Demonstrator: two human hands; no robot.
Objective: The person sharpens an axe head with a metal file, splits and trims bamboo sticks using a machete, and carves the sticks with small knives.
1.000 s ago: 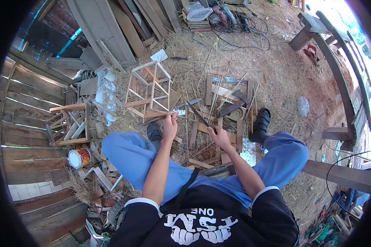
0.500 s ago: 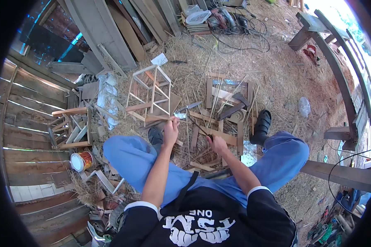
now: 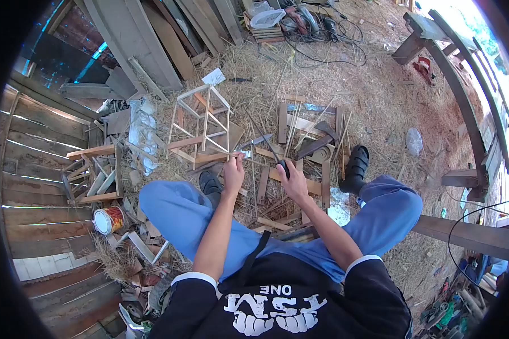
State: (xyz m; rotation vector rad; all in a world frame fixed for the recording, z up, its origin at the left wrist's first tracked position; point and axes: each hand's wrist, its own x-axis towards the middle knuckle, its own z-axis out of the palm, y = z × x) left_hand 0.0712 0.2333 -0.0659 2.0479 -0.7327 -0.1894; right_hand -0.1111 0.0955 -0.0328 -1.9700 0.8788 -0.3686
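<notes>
My left hand (image 3: 233, 172) is closed on a thin wooden strip, pinched between thumb and fingers. In my right hand (image 3: 293, 179) is the black handle of a long, thin dark-bladed tool (image 3: 264, 135), its tip pointing up and left; whether it is a knife or a file I cannot tell. Just beyond my left hand stands a small open frame of pale wood sticks (image 3: 207, 116). A knife-like blade (image 3: 260, 139) lies on the ground between the hands. Past my right hand, a hatchet-shaped tool (image 3: 321, 142) rests on wooden pieces.
Flat wooden frame pieces (image 3: 326, 181) lie between my feet among straw and shavings. A stool-like wooden frame (image 3: 96, 174) and a paint can (image 3: 108, 219) are at left. Boards (image 3: 147, 45) lean at the back, near corded tools (image 3: 300, 22). A wooden bench (image 3: 464, 79) stands at right.
My right hand has moved slightly up and left, and the blade has swung from low beside the strip to pointing steeply away. My left hand stays closed near the frame.
</notes>
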